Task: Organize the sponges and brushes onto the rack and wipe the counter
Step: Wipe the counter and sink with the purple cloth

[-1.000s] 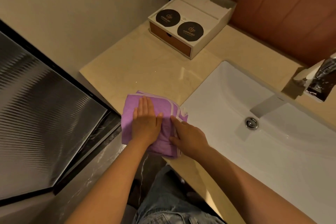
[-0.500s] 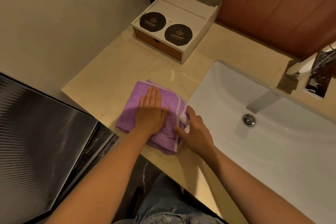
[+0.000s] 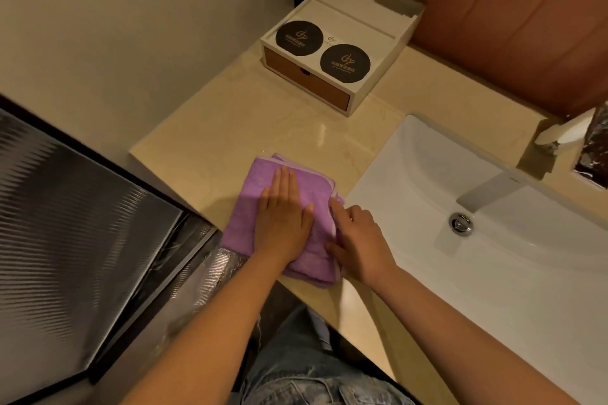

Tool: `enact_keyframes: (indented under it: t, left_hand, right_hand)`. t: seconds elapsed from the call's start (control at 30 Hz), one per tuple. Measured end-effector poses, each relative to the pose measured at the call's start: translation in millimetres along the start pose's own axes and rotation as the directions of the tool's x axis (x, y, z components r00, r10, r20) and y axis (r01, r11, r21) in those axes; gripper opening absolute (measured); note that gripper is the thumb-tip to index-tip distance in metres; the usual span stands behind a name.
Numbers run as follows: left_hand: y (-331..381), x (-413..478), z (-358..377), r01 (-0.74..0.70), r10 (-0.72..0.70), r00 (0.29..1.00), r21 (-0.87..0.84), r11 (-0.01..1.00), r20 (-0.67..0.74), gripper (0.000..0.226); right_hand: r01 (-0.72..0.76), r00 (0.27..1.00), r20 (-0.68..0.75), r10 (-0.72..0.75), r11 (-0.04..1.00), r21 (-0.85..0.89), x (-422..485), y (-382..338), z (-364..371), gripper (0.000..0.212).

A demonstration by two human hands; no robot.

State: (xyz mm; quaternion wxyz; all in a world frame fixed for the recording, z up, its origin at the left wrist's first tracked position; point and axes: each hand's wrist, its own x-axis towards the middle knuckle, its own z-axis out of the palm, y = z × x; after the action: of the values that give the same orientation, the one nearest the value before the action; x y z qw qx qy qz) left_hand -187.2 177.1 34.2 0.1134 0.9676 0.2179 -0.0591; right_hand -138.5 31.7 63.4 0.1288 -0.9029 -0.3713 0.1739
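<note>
Cloth [image 3: 253, 194], purple and folded, lies on the worktop [image 3: 263, 122] at its front edge, just beside the sink [image 3: 411, 158], with one corner overhanging the front. The left hand [image 3: 283, 223] presses on it flat, fingers straight and together. The right hand [image 3: 358, 243] sits at the cloth's right hem, forefinger and thumb laid on the fold (whether they pinch it or only press, I cannot tell).

This looks like the wiping step; no sponges, brushes or rack are in view. The risks are small ones. A stroke toward the body could drag the overhanging corner off the worktop. A loose fold may open and bunch under the palm, leaving streaks. A long push forward might nudge the box [image 3: 355, 26] at the back.
</note>
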Motion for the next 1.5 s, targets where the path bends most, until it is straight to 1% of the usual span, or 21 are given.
enact_keyframes:
  t: [0.07, 0.13, 0.23, 0.3, 0.33, 0.4, 0.47, 0.53, 0.6, 0.63, 0.67, 0.73, 0.87, 1.0, 1.1, 1.17, 1.27, 1.37, 1.43, 1.5]
  left_hand:
    - [-0.3, -16.2, 0.5, 0.085, -0.085, 0.996, -0.003, 0.996, -0.031, 0.070]
    - [0.3, -28.6, 0.1, 0.171, -0.172, 0.983, -0.017, 0.985, -0.060, 0.075]
    - [-1.1, -43.7, 8.0, 0.263, -0.267, 0.963, -0.072, 0.962, -0.047, 0.075]
    - [-3.8, -48.6, 9.5, 0.330, -0.334, 0.940, -0.066, 0.941, -0.061, 0.074]
    - [-5.6, -49.3, 9.5, 0.362, -0.366, 0.928, -0.064, 0.930, -0.070, 0.075]
    - [-9.4, -47.3, 10.1, 0.410, -0.416, 0.906, -0.083, 0.908, -0.081, 0.079]
    - [-14.3, -40.0, 8.6, 0.441, -0.451, 0.889, -0.114, 0.890, -0.085, 0.082]
    - [-22.6, -30.4, 4.7, 0.454, -0.468, 0.879, -0.138, 0.880, -0.088, 0.086]
    - [-35.8, -19.9, 0.4, 0.449, -0.462, 0.883, -0.143, 0.882, -0.078, 0.086]
    - [-42.7, -14.7, -2.7, 0.446, -0.461, 0.885, -0.159, 0.881, -0.073, 0.083]
    - [-49.3, -9.1, -6.1, 0.443, -0.459, 0.886, -0.169, 0.880, -0.066, 0.078]
    - [-58.9, 3.2, -13.2, 0.429, -0.439, 0.897, -0.140, 0.892, -0.047, 0.068]
    - [-71.0, 29.2, -20.8, 0.357, -0.360, 0.931, -0.066, 0.932, -0.054, 0.068]
    - [-74.8, 54.3, -22.1, 0.272, -0.274, 0.961, -0.043, 0.961, -0.047, 0.067]
    - [-73.7, 71.3, -26.0, 0.170, -0.171, 0.984, -0.020, 0.985, -0.048, 0.064]
    - [-72.3, 83.3, -28.0, 0.088, -0.088, 0.996, 0.000, 0.996, -0.034, 0.066]
    - [-66.0, 96.2, -30.8, 0.009, -0.009, 1.000, 0.023, 1.000, 0.008, 0.074]
    - [-47.5, 104.7, -31.4, -0.052, 0.051, 0.998, 0.033, 0.998, 0.035, 0.066]
    - [-28.5, 110.3, -29.0, -0.114, 0.111, 0.993, 0.054, 0.992, 0.044, 0.064]
    - [-8.3, 115.5, -21.7, -0.195, 0.192, 0.980, 0.073, 0.978, 0.043, 0.064]
  right_hand:
    - [0.077, 0.997, 0.023, -0.075, 0.995, -0.065, -0.6, -3.6, 0.6, 0.066]
    - [0.126, 0.991, 0.048, -0.123, 0.990, -0.069, 1.6, -6.1, 2.3, 0.069]
    - [0.195, 0.980, 0.051, -0.190, 0.972, -0.131, 7.7, -12.8, 3.6, 0.070]
    - [0.242, 0.970, 0.048, -0.237, 0.953, -0.180, 12.4, -16.9, 4.8, 0.070]
    - [0.264, 0.965, 0.051, -0.259, 0.944, -0.200, 15.4, -18.5, 5.8, 0.069]
    - [0.306, 0.952, 0.040, -0.305, 0.926, -0.222, 21.6, -22.6, 6.3, 0.060]
    - [0.305, 0.951, 0.031, -0.308, 0.920, -0.247, 30.6, -27.6, 5.9, 0.049]
    - [0.296, 0.953, 0.020, -0.301, 0.920, -0.258, 37.6, -37.4, 3.6, 0.050]
    - [0.271, 0.963, 0.048, -0.267, 0.940, -0.209, 46.7, -47.4, 5.5, 0.048]
    - [0.272, 0.962, 0.070, -0.263, 0.944, -0.186, 50.8, -51.0, 7.6, 0.050]
    - [0.266, 0.964, 0.064, -0.259, 0.951, -0.158, 54.5, -54.3, 9.1, 0.053]
    - [0.236, 0.971, 0.054, -0.231, 0.965, -0.118, 62.5, -61.3, 10.2, 0.057]
    - [0.166, 0.986, 0.034, -0.163, 0.980, -0.111, 78.8, -67.0, 11.5, 0.058]
    - [0.104, 0.994, 0.022, -0.102, 0.990, -0.097, 93.4, -60.2, 8.6, 0.061]
    - [0.060, 0.998, -0.011, -0.061, 0.995, -0.076, 98.3, -53.3, 6.9, 0.063]
    - [0.031, 0.999, -0.035, -0.033, 0.998, -0.053, 98.4, -49.2, 8.8, 0.064]
    - [-0.008, 0.995, -0.098, 0.009, 1.000, 0.014, 95.4, -43.6, 11.1, 0.057]
    - [-0.012, 0.993, -0.119, 0.022, 0.996, 0.086, 86.5, -30.9, 5.0, 0.057]
    - [-0.026, 0.992, -0.125, 0.035, 0.997, 0.070, 77.5, -15.5, -2.2, 0.058]
    - [-0.071, 0.990, -0.119, 0.079, 0.995, 0.070, 66.3, 0.8, -7.5, 0.057]
